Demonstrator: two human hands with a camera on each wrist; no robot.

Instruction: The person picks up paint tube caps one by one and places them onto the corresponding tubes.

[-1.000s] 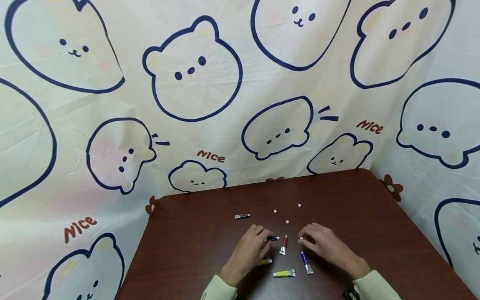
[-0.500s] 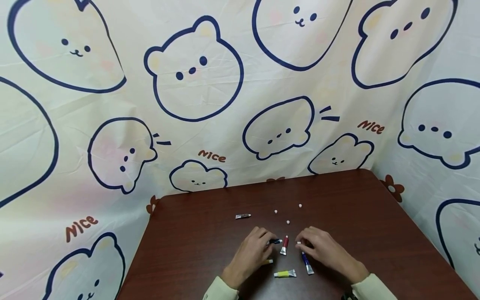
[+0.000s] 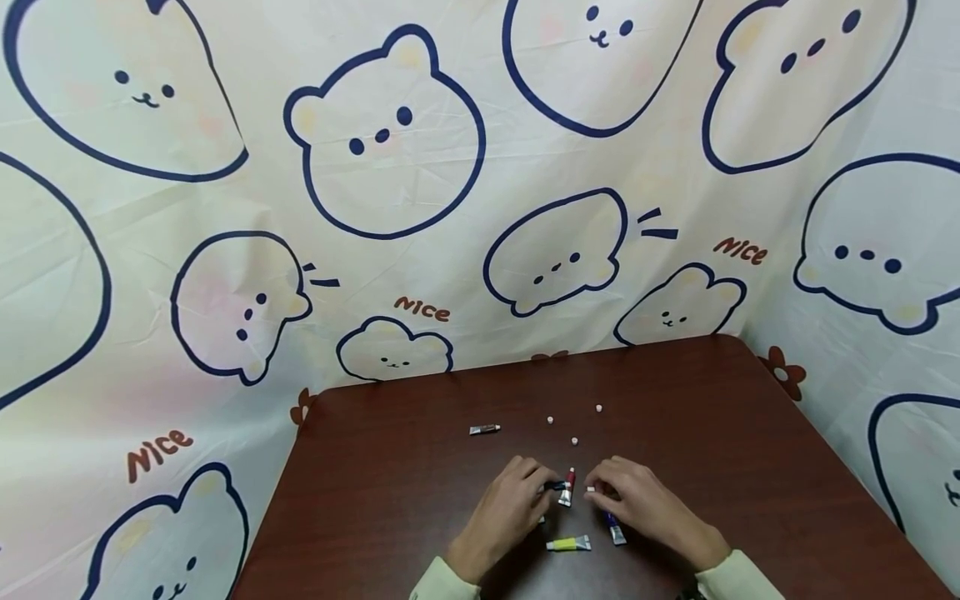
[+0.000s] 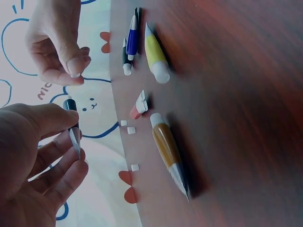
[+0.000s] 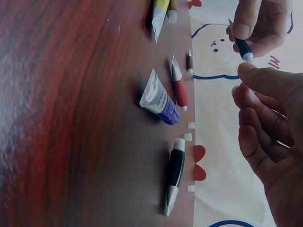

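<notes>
My left hand [image 3: 501, 510] grips a small dark paint tube [image 4: 71, 113] between thumb and fingers, its white end pointing toward the other hand. In the head view this tube overlaps the red paint tube [image 3: 567, 493] lying on the table. Just to the right, my right hand [image 3: 648, 507] pinches a small white cap [image 3: 591, 489] between thumb and forefinger. The right wrist view shows the right thumb tip close by the held tube's white end. Below the right hand lies a blue paint tube [image 3: 615, 530], partly covered. An ochre paint tube [image 4: 166, 144] lies mostly hidden beneath the left hand.
A yellow paint tube [image 3: 568, 544] lies nearest me, and a brown one [image 3: 484, 429] lies farther off at left. Several white caps rest beyond the hands, one of them a middle cap [image 3: 574, 441]. A black tube [image 5: 176, 165] lies at right. Behind the table [image 3: 390, 467] hangs a bear-print cloth [image 3: 390, 275].
Both hands have drawn closer together. The left moved right with the dark tube, now over the red tube; the right moved left with the white cap.
</notes>
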